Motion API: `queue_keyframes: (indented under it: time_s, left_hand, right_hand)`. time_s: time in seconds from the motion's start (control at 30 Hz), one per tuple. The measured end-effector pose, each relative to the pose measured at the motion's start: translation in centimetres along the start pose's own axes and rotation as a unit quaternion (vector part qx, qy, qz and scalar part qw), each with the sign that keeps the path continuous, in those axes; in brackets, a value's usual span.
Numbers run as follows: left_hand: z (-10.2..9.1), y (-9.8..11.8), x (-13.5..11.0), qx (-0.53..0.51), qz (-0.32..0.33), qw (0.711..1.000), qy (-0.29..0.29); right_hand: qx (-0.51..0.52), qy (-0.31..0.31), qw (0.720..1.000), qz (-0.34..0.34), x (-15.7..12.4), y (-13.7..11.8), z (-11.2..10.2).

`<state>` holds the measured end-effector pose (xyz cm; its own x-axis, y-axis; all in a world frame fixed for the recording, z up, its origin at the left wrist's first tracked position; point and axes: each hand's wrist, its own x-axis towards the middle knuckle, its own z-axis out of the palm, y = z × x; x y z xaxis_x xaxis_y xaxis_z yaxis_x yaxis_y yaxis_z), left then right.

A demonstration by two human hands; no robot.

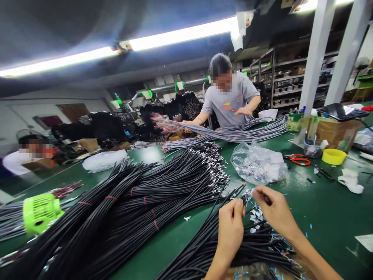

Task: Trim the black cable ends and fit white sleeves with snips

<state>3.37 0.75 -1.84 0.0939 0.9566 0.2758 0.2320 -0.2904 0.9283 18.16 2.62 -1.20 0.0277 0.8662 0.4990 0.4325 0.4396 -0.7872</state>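
Black and thin, with a bared tip: pinched a single cable (247, 199) between the left hand (230, 227) and the right hand (275, 212), thumb and fingertips of each closed on its end. Held it low over the near side of the green table (320, 217), right above a loose bundle (204, 249) of like cables that ran under both wrists. Rested among small white and blue scraps scattered about that bundle.

Lay to the left, well beyond the hands: a big heap (131, 210) of black cables, fanned across the tabletop and bound here and there with red ties (145, 200), metal ends pointing towards the far side. Sat at the heap's near-left edge, a lime-green fan (40, 213).

Lay just beyond the right hand, a crumpled clear plastic bag (258, 163) with white pieces inside. Further right, near each other: red scissors (298, 159), a yellow ring (333, 156) and a cardboard box (335, 132) with a dark tablet (340, 111) on top. Near the table's right edge, white paper bits (351, 182).

Stood across the table, a co-worker (230, 99) in a grey shirt, both hands down on a long sheaf of grey wires (247, 132). Sat far left, partly hidden, a second person (26, 155) in white.
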Motion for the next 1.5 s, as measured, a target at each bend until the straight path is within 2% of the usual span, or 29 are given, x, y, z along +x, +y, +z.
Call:
queue_keyframes:
  time_s: [0.07,0.13,0.27,0.43,0.57,0.8,0.97,1.27,1.5]
  left_hand:
    - [-0.1,0.2,0.0,0.009,0.008,1.000,0.001]
    - [-0.2,0.4,0.0,0.020,0.018,1.000,-0.001]
    - [-0.6,0.9,-0.1,0.036,0.016,0.999,0.011]
    - [-1.5,1.3,-0.2,0.031,0.027,0.996,0.075]
    - [-1.9,1.4,-0.3,0.047,0.037,0.991,0.119]
    - [-2.0,1.3,-0.4,0.059,0.052,0.990,0.121]
    - [-2.0,1.6,-0.4,0.074,0.064,0.986,0.132]
    - [-1.8,1.0,-0.6,0.121,0.132,0.972,0.149]
    - [-1.9,1.2,-0.4,0.137,0.122,0.973,0.138]
  right_hand:
    - [0.012,-0.057,0.998,-0.012,-0.3,-0.4,0.7]
    - [0.018,-0.077,0.997,-0.008,-0.4,-0.4,1.0]
    - [0.025,-0.084,0.996,0.011,-0.1,0.1,0.8]
    - [0.022,-0.078,0.997,0.019,-0.3,0.3,0.4]
    - [-0.030,-0.069,0.997,-0.008,-0.7,0.4,0.4]
    - [-0.039,-0.101,0.993,-0.039,-0.8,-0.2,0.6]
    - [-0.035,-0.099,0.994,-0.027,-0.7,-0.5,0.6]
    - [-0.041,-0.103,0.993,-0.036,-0.6,-0.5,0.4]
    - [-0.056,-0.108,0.992,-0.045,-0.6,-0.7,0.2]
